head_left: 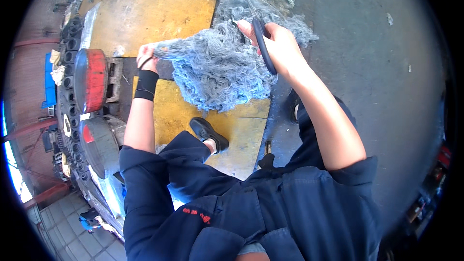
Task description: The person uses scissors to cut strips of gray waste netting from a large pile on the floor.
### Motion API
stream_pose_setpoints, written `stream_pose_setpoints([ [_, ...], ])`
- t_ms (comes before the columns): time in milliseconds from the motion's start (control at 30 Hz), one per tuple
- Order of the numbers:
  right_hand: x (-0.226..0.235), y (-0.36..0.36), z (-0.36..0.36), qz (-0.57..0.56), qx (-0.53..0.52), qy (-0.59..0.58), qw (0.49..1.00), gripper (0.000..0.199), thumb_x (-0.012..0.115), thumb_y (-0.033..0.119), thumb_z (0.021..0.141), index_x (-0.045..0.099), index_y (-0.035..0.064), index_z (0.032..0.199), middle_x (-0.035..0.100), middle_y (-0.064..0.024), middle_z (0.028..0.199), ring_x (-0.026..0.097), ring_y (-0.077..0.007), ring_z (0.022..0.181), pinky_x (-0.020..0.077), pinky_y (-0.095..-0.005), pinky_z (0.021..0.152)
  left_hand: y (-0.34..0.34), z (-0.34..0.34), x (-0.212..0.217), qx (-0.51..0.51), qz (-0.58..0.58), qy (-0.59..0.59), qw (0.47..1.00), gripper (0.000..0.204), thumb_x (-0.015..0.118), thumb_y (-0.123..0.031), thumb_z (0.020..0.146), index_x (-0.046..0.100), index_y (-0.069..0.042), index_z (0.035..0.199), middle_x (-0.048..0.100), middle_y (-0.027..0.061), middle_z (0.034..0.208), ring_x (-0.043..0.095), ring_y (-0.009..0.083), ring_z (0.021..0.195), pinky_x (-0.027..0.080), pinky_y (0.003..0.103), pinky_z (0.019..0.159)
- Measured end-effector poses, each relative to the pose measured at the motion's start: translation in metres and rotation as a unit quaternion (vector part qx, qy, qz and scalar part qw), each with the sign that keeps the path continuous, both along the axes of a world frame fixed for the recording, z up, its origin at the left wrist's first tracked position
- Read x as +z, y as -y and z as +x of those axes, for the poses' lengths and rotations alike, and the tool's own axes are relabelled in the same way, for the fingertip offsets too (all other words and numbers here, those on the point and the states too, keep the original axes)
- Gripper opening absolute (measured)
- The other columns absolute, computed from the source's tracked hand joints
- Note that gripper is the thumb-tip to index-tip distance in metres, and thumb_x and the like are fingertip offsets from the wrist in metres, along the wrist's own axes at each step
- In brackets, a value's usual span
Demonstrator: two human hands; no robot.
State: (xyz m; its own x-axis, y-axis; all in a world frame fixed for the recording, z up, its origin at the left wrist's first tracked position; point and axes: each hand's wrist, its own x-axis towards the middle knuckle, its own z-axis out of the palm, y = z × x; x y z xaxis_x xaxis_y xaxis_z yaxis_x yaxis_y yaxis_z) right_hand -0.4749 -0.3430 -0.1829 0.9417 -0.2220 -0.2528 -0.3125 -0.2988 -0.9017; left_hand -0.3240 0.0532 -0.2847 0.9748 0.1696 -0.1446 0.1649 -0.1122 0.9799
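Here, my left grip (147,59) is pinching a drawn-out tuft of the fibre heap (220,70), and my right grip (281,50) is clasping the black handles of the scissors (261,43). The heap is lying before me across the yellow panels (241,122) and dark floor (367,67), looking blue-grey, tangled and frayed. At left a red-sided drum (96,79) is standing; its contents I cannot tell.

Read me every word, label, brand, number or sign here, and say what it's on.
Red lettering on the navy jacket: too small and blurred to read.
Scissors: no lettering I can make out.
Blue-grey fibre: none visible.
So nothing here is legible.
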Motion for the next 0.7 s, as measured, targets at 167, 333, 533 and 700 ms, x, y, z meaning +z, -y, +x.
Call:
stream_pose_setpoints([
  [167, 0.012, -0.004, -0.001, -0.037, 0.037, 0.016, 0.998, 0.067, 0.064, 0.067, 0.068, 0.056, 0.0014, 0.073, 0.061, -0.014, 0.072, 0.061, -0.0236, 0.072, 0.047, -0.0358, 0.068, -0.018, -0.015, 0.123, 0.063, -0.141, 0.125, 0.98, 0.007, 0.051, -0.01, 0.091, 0.053, -0.006, 0.097, 0.063, 0.0112, 0.093, 0.062, 0.0221, 0.085, 0.051, 0.034, 0.074],
  [333, 0.014, -0.015, -0.002, -0.078, 0.053, 0.031, 0.995, 0.062, 0.067, 0.066, 0.067, 0.052, 0.006, 0.069, 0.061, -0.013, 0.072, 0.062, -0.0253, 0.072, 0.0472, -0.0371, 0.068, -0.005, -0.04, 0.222, -0.007, -0.168, 0.172, 0.971, 0.012, 0.049, -0.008, 0.093, 0.051, -0.001, 0.103, 0.061, 0.0186, 0.109, 0.06, 0.0288, 0.101, 0.047, 0.04, 0.092],
  [533, 0.004, -0.035, 0.004, 0.03, 0.07, 0.016, 0.997, 0.064, 0.068, 0.067, 0.064, 0.053, 0.0049, 0.063, 0.062, -0.0123, 0.07, 0.062, -0.0246, 0.07, 0.0481, -0.037, 0.07, 0.042, -0.075, 0.288, -0.023, -0.119, 0.205, 0.971, 0.031, 0.054, -0.012, 0.09, 0.046, -0.004, 0.119, 0.053, 0.0101, 0.126, 0.05, 0.0264, 0.115, 0.039, 0.05, 0.095],
  [700, 0.007, -0.054, 0.001, 0.059, 0.077, 0.068, 0.993, 0.062, 0.074, 0.06, 0.061, 0.055, 0.0025, 0.069, 0.063, -0.0121, 0.072, 0.063, -0.0239, 0.072, 0.0483, -0.0357, 0.071, 0.059, -0.087, 0.31, -0.057, -0.152, 0.224, 0.961, 0.05, 0.061, -0.013, 0.086, 0.036, -0.007, 0.129, 0.043, 0.0045, 0.131, 0.033, 0.0273, 0.126, 0.029, 0.063, 0.096],
])
